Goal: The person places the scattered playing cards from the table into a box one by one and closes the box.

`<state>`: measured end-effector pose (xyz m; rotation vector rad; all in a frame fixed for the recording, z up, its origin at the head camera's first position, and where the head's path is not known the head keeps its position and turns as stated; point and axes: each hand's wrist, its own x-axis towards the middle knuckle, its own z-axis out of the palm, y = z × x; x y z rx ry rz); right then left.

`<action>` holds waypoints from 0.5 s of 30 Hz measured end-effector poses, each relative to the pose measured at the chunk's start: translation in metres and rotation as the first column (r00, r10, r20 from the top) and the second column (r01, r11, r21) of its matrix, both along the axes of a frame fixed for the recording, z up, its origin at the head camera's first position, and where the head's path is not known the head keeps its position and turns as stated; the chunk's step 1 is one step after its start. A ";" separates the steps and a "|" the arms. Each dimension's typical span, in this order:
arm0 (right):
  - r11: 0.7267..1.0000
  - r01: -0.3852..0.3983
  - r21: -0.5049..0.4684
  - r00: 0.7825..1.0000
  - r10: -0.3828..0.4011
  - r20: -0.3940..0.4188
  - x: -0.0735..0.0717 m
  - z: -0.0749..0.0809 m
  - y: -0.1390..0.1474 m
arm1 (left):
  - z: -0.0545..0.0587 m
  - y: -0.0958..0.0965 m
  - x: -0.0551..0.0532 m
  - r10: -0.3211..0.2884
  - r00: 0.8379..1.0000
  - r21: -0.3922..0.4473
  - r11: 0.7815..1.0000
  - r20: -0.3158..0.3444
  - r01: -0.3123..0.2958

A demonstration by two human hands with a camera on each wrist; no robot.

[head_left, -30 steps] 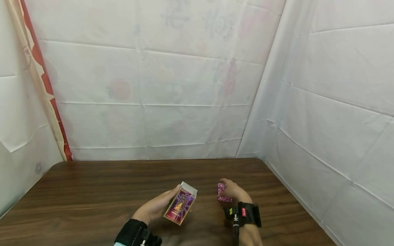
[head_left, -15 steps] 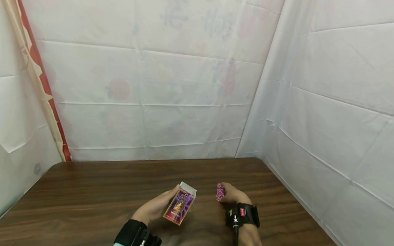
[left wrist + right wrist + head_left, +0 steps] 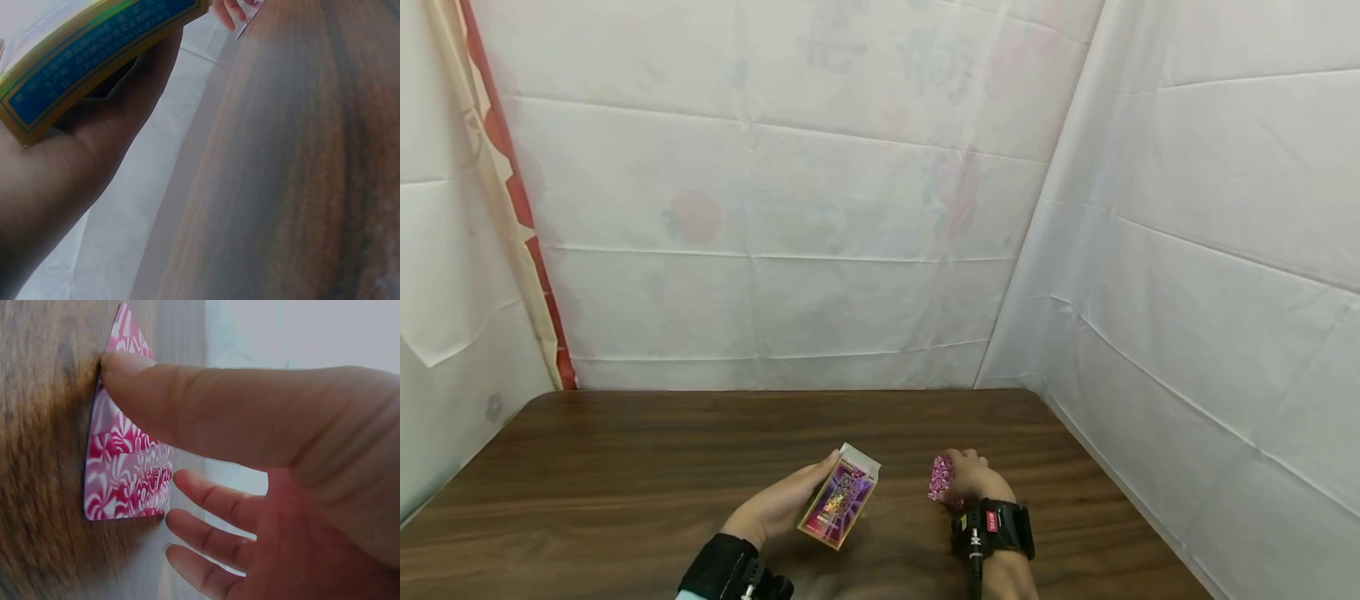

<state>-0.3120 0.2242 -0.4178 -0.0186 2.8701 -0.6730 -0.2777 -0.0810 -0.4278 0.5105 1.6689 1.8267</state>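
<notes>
My left hand (image 3: 782,502) grips a purple and gold card box (image 3: 841,504), tilted, with a white flap standing up at its far end. In the left wrist view the blue printed end of the box (image 3: 94,59) lies against the palm. To the right, my right hand (image 3: 976,481) holds a card (image 3: 942,477) with a pink and white swirl pattern. The right wrist view shows the thumb (image 3: 134,378) across the card (image 3: 125,465), with fingertips at its far edge. A further bit of pink pattern peeks out beneath the hand; whether it is another card is unclear.
Both hands are over a dark wood-grain table (image 3: 662,467). White sheets (image 3: 850,308) hang behind it and along both sides, with a red-and-cream strip (image 3: 520,200) at the left corner. Black straps with small cameras (image 3: 1000,529) circle the wrists.
Two separate pink patches at my right hand have become one card face, which has shifted slightly toward me. My left hand and the box have stayed in place.
</notes>
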 end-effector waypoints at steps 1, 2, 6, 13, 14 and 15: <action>1.000 0.006 0.001 1.000 -0.006 0.003 0.000 0.000 0.000 | 0.000 0.000 0.000 0.002 1.000 -0.003 1.000 0.000 -0.002; 1.000 0.013 -0.001 1.000 -0.013 0.006 0.000 0.000 -0.001 | 0.001 0.000 0.000 0.004 1.000 -0.005 1.000 -0.001 -0.004; 1.000 0.030 0.005 0.999 -0.030 0.011 0.000 0.000 -0.003 | 0.001 0.000 -0.001 0.008 1.000 -0.011 1.000 -0.007 -0.008; 0.997 0.059 0.057 0.998 -0.059 0.012 0.001 0.003 -0.006 | 0.001 0.000 0.000 0.009 1.000 -0.021 1.000 -0.015 -0.009; 0.996 0.068 0.063 0.998 -0.069 0.011 0.002 0.003 -0.007 | 0.001 0.000 0.000 0.007 1.000 -0.019 1.000 -0.013 -0.008; 0.995 0.068 0.077 0.998 -0.070 0.011 0.002 0.004 -0.007 | 0.001 0.000 0.000 0.005 1.000 -0.016 1.000 -0.013 -0.005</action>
